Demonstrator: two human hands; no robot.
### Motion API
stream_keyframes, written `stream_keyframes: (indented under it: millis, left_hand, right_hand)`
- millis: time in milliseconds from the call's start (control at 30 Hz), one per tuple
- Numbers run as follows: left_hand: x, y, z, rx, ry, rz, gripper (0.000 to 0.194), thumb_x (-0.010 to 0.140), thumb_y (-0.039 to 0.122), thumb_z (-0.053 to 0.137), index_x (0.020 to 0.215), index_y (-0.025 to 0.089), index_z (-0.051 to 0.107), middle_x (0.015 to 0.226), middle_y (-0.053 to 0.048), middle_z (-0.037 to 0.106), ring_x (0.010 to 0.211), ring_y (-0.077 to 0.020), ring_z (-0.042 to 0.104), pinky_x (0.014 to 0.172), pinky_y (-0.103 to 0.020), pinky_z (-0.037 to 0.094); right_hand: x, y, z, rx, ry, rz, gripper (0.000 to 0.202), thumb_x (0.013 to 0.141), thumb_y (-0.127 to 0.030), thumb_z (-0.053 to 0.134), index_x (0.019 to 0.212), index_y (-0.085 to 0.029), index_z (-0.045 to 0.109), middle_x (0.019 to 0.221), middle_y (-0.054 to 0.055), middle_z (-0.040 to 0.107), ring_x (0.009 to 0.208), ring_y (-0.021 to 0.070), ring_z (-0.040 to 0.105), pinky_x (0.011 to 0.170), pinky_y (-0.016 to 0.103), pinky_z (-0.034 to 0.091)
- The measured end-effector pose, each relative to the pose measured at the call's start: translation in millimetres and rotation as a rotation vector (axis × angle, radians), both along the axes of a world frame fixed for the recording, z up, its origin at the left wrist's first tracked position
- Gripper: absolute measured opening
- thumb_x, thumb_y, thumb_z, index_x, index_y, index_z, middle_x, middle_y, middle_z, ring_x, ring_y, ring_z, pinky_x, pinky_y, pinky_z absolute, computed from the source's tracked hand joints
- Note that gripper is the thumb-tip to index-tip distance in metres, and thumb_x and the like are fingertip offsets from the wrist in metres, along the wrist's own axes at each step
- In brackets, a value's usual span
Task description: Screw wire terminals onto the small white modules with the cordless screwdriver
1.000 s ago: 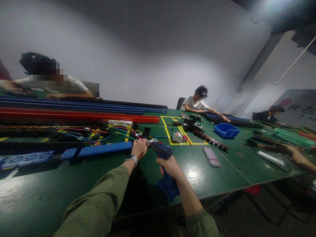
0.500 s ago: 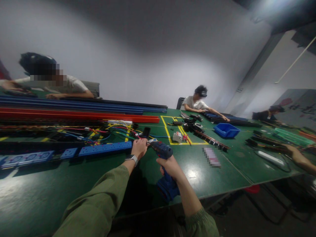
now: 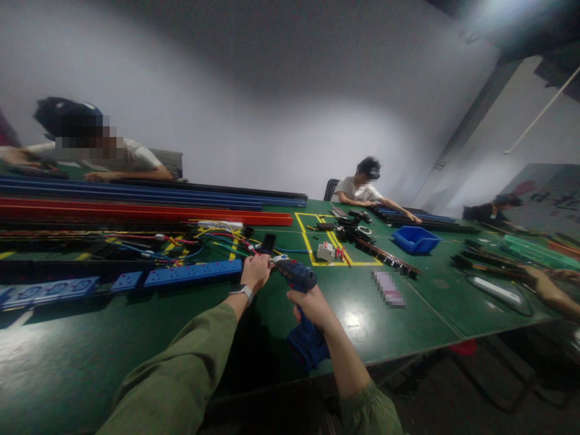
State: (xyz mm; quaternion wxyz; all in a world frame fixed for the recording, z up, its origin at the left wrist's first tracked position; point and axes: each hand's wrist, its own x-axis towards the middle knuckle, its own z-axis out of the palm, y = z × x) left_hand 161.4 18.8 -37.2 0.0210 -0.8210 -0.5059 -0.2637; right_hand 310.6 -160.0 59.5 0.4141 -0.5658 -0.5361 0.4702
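Observation:
My right hand (image 3: 312, 305) is wrapped round the handle of a blue cordless drill (image 3: 296, 275), its nose pointing left and away from me. Just ahead of the drill's tip, my left hand (image 3: 256, 272) is closed at the right end of a long strip of blue sockets (image 3: 194, 273). What its fingers grip there is too small to make out. A small black piece (image 3: 267, 243) stands up behind that hand. Coloured wires (image 3: 212, 235) run loose behind the socket strip.
Red channels (image 3: 181, 212) and blue channels (image 3: 203, 194) lie across the back. Right of my hands are a grey breaker block (image 3: 325, 251), red-handled pliers (image 3: 339, 253), a copper-coloured strip (image 3: 389, 260) and a blue bin (image 3: 415, 240). Several people sit round the green table (image 3: 389, 332).

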Motion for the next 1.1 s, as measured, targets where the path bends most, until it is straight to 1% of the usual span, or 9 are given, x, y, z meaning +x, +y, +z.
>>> stream_keyframes:
  millis: [133,300,433,533,633,733,867,1000,1100]
  left_hand:
    - [0.0,-1.5,1.4,-0.012,-0.005,-0.003,0.028,0.093,0.034,0.044,0.112,0.018,0.058,0.105,-0.013,0.064,0.102,-0.0276,0.054,0.093,-0.042,0.032]
    - [0.5,-1.1,0.7,-0.021,-0.017,0.003,0.028,0.092,0.033,0.045,0.112,0.019,0.058,0.106,-0.013,0.064,0.103,-0.0281,0.054,0.094,-0.042,0.031]
    - [0.2,-0.2,0.3,-0.008,-0.016,-0.010,0.026,0.090,0.031,0.046,0.111,0.019,0.058,0.107,-0.013,0.064,0.102,-0.0282,0.054,0.093,-0.042,0.031]
    - [0.9,-0.2,0.9,-0.008,-0.012,-0.011,0.024,0.089,0.028,0.048,0.108,0.018,0.059,0.105,-0.012,0.065,0.101,-0.0276,0.055,0.092,-0.042,0.032]
    - [2.8,-0.9,1.7,-0.023,-0.016,0.019,0.022,0.091,0.030,0.046,0.104,0.019,0.059,0.102,-0.012,0.065,0.100,-0.0271,0.056,0.092,-0.041,0.033]
    - [3.7,-1.6,1.6,-0.014,-0.018,0.027,0.022,0.092,0.032,0.045,0.102,0.019,0.059,0.103,-0.013,0.065,0.102,-0.0282,0.057,0.091,-0.042,0.034]
    - [1.9,1.2,-0.2,-0.058,-0.041,-0.047,0.021,0.091,0.027,0.047,0.106,0.018,0.057,0.103,-0.013,0.065,0.100,-0.0270,0.059,0.086,-0.038,0.038]
    - [0.3,7.3,-3.5,-0.239,-0.154,-0.089,0.019,0.091,0.029,0.049,0.104,0.018,0.057,0.106,-0.012,0.065,0.093,-0.0239,0.062,0.079,-0.032,0.042]
    - [-0.4,10.7,-5.4,-0.311,-0.271,-0.139,0.023,0.091,0.034,0.050,0.107,0.017,0.057,0.107,-0.012,0.065,0.094,-0.0239,0.062,0.080,-0.031,0.043]
  right_hand:
    - [-1.3,-0.9,1.7,0.003,0.002,-0.013,0.024,0.077,-0.022,0.056,0.100,-0.017,0.056,0.041,-0.009,0.044,0.033,0.0124,0.048,0.036,0.020,0.035]
    - [-2.9,-2.8,4.6,0.000,0.008,-0.015,0.029,0.077,-0.022,0.056,0.105,-0.018,0.056,0.040,-0.010,0.042,0.033,0.0121,0.047,0.037,0.020,0.035]
    - [-2.7,-1.7,3.9,0.020,0.014,-0.007,0.028,0.076,-0.022,0.057,0.104,-0.018,0.056,0.042,-0.010,0.042,0.033,0.0120,0.047,0.037,0.021,0.035]
    - [0.3,-4.7,3.2,0.055,0.046,-0.007,0.023,0.076,-0.024,0.059,0.098,-0.019,0.056,0.050,-0.008,0.047,0.034,0.0116,0.048,0.036,0.021,0.034]
    - [8.1,-15.8,2.1,0.053,0.080,-0.003,0.017,0.076,-0.030,0.062,0.088,-0.018,0.057,0.056,-0.005,0.054,0.037,0.0115,0.050,0.040,0.023,0.037]
    - [21.9,-30.8,-1.0,0.063,0.108,-0.032,0.025,0.076,-0.037,0.063,0.090,-0.016,0.060,0.055,-0.003,0.056,0.038,0.0117,0.050,0.044,0.025,0.039]
    - [49.7,-40.0,-6.1,0.168,0.101,-0.142,0.032,0.080,-0.042,0.061,0.098,-0.015,0.062,0.050,-0.003,0.055,0.039,0.0132,0.051,0.048,0.027,0.041]
    - [87.8,-25.1,-11.6,0.293,0.005,-0.312,0.034,0.079,-0.043,0.065,0.100,-0.017,0.063,0.052,-0.003,0.056,0.044,0.0146,0.052,0.053,0.029,0.043]
    - [121.5,-5.5,-17.9,0.380,-0.062,-0.431,0.035,0.077,-0.044,0.068,0.100,-0.018,0.064,0.050,-0.004,0.056,0.044,0.0156,0.052,0.054,0.031,0.045]
